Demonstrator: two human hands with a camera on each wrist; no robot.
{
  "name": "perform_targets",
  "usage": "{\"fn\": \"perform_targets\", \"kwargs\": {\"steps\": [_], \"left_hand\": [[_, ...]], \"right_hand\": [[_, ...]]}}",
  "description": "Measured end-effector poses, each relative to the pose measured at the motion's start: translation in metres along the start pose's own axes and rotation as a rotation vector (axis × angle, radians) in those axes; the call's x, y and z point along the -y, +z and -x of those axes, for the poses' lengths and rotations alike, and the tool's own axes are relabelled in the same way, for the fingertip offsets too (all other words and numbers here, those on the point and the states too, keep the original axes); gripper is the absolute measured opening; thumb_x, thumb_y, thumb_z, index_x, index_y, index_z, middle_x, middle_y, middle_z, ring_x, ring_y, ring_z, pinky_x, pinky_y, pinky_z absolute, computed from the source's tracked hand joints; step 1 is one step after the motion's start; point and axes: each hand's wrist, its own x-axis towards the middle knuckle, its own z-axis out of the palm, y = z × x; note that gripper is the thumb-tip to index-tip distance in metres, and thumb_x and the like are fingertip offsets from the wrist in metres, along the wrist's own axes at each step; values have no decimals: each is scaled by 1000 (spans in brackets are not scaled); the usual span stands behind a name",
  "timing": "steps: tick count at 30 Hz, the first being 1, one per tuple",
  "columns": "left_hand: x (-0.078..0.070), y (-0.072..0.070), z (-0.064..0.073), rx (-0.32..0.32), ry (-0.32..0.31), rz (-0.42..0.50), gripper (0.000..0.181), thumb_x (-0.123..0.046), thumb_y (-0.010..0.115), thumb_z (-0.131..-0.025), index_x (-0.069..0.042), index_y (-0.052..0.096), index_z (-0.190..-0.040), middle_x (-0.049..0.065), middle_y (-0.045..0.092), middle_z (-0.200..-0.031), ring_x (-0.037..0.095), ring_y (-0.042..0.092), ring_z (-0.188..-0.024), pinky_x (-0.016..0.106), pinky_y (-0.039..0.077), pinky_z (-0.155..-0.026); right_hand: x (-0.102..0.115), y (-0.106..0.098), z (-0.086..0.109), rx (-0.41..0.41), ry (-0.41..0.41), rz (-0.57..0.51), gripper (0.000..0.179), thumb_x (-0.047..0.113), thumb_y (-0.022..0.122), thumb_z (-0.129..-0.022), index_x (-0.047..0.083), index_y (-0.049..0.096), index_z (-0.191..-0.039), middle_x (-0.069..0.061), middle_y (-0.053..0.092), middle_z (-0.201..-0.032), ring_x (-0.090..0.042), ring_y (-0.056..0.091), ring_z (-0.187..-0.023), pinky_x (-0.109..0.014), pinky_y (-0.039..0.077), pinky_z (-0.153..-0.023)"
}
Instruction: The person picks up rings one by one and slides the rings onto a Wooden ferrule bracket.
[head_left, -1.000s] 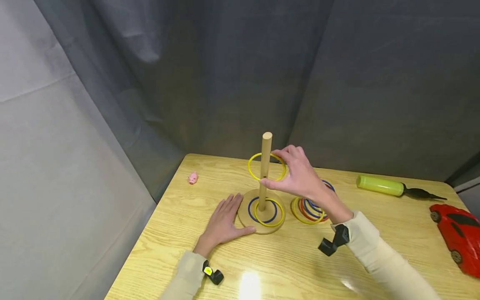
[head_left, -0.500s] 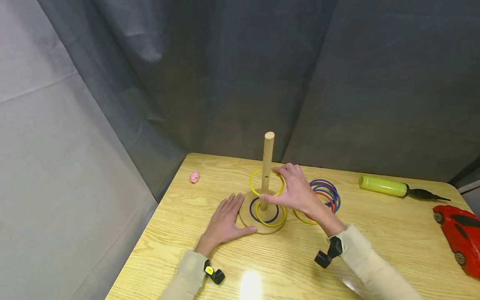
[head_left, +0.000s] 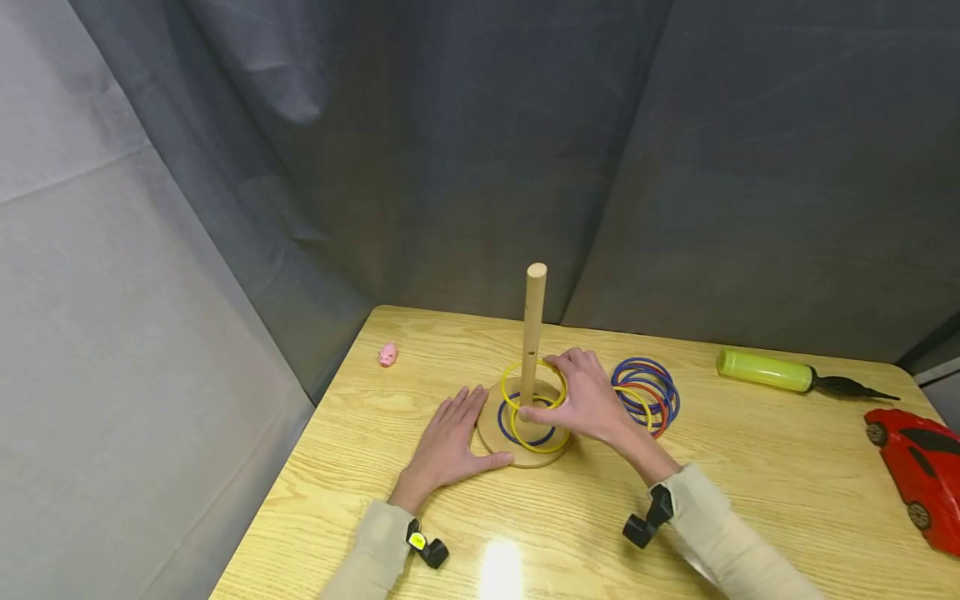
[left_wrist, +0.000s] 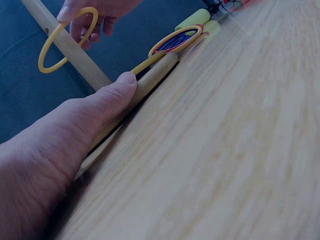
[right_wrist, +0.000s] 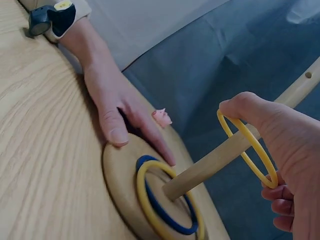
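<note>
My right hand (head_left: 588, 402) pinches a yellow ring (right_wrist: 259, 150) between thumb and fingers. That ring encircles the upright wooden post (head_left: 532, 325), raised above the base. On the round wooden base (right_wrist: 117, 167) lie a blue ring (right_wrist: 172, 220) and a second yellow ring (right_wrist: 145, 192), both around the foot of the post. My left hand (head_left: 450, 446) rests at the base's left edge, fingers straight and thumb spread along the near rim. In the left wrist view, the left thumb (left_wrist: 117, 95) touches the base's rim, while the other left fingers are out of sight.
A loose pile of blue, red and yellow rings (head_left: 663, 390) lies right of the stand, partly behind the right hand. Farther right are a green hand pump (head_left: 765, 371) and a red toy car (head_left: 918, 475). A pink pig figure (head_left: 387, 355) sits at the back left.
My right hand has lowered the yellow ring along the post, from about mid-height to nearer the base. More of the ring pile shows now. The left hand stays in place.
</note>
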Motion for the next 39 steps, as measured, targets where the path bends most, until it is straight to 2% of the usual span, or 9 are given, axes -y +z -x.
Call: {"fn": "perform_targets", "kwargs": {"steps": [5,10,15,20,28,39], "left_hand": [[0,1,0,12,-10,7,122,-96,43,-82,-15,18,-169,2,20,-175,24,12,-162,48,14,-131],[0,1,0,18,-13,6,121,-96,43,-82,-16,16,-169,1,19,-175,23,11,-162,48,13,-131],[0,0,-1,24,-19,9,120,-95,43,-82,-17,16,-169,0,17,-175,22,10,-162,47,13,-131],[-1,-2,0,19,-18,10,121,-95,44,-82,-17,17,-169,0,18,-175,24,12,-162,48,13,-131],[-1,-2,0,6,-9,14,120,-94,46,-82,-16,19,-169,2,20,-174,25,14,-162,49,15,-130],[-1,-1,0,5,-9,25,120,-94,47,-82,-15,19,-169,3,21,-174,26,15,-161,50,17,-130]], "right_hand": [[-7,9,3,3,-14,26,96,67,87,-68,-1,67,-133,-14,64,-114,-32,53,-105,-47,48,-84],[-14,16,9,15,-26,63,100,69,85,-71,-1,62,-138,-15,63,-125,-36,55,-113,-53,50,-91],[-19,16,20,30,0,16,103,69,84,-74,-1,57,-144,-20,61,-139,-41,54,-128,-59,49,-103],[-23,14,30,24,27,-40,102,64,86,-75,-1,54,-147,-23,58,-144,-44,50,-137,-62,44,-110],[-31,11,50,-22,58,-52,95,53,90,-75,-2,55,-145,-22,58,-144,-43,50,-137,-63,43,-110],[-49,6,74,-68,105,-13,93,40,94,-73,-3,54,-145,-25,54,-147,-45,45,-140,-66,38,-112]]}}
